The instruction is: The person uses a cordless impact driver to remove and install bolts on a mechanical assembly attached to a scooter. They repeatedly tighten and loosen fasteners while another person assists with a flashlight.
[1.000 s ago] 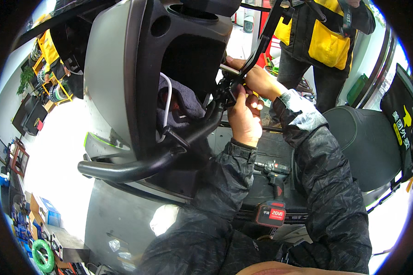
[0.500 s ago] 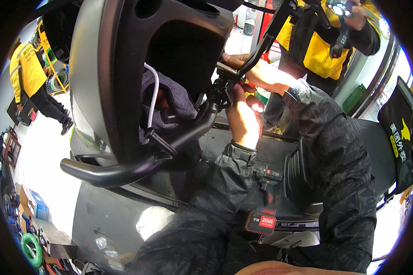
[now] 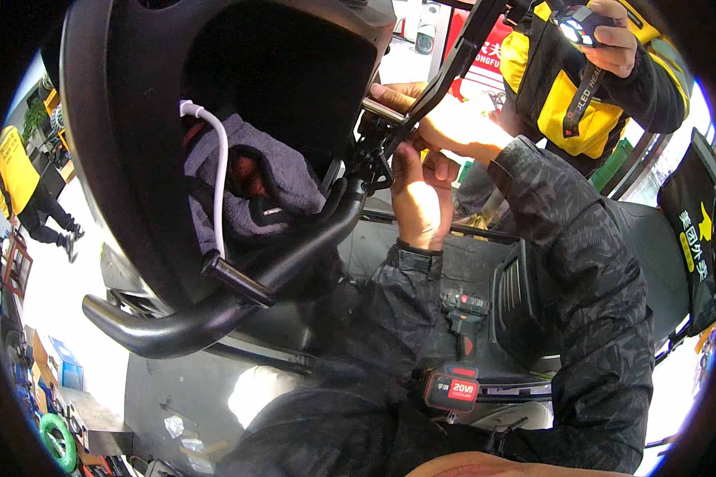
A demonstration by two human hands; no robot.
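Note:
A dark metal clamp bracket [image 3: 387, 111] joins the end of a thick black curved tube [image 3: 310, 238] to a slanting black bar [image 3: 461, 60]. My right hand [image 3: 457, 131] reaches in from the right, its fingers bent around the far side of the bracket. Just below it, my left hand [image 3: 422, 203] points upward with thumb and fingers closed together under the bracket. Whatever sits between those fingertips is hidden. Behind the tube, a grey towel [image 3: 286, 179] lies in the open compartment of a black vehicle front panel [image 3: 127, 143], and a white cable [image 3: 221, 171] hangs beside it.
A cordless drill [image 3: 463, 314] lies on the vehicle floor below my hands. At the upper right a person [image 3: 585, 119] in yellow and black holds a lit headlamp [image 3: 573, 28]. Another person [image 3: 20, 171] walks at the far left. A black seat [image 3: 648, 254] stands right.
The view has shifted, so the panel and tube sit further left and show more of the towel. The headlamp is held more steadily toward the bracket. Both my hands stay at the bracket.

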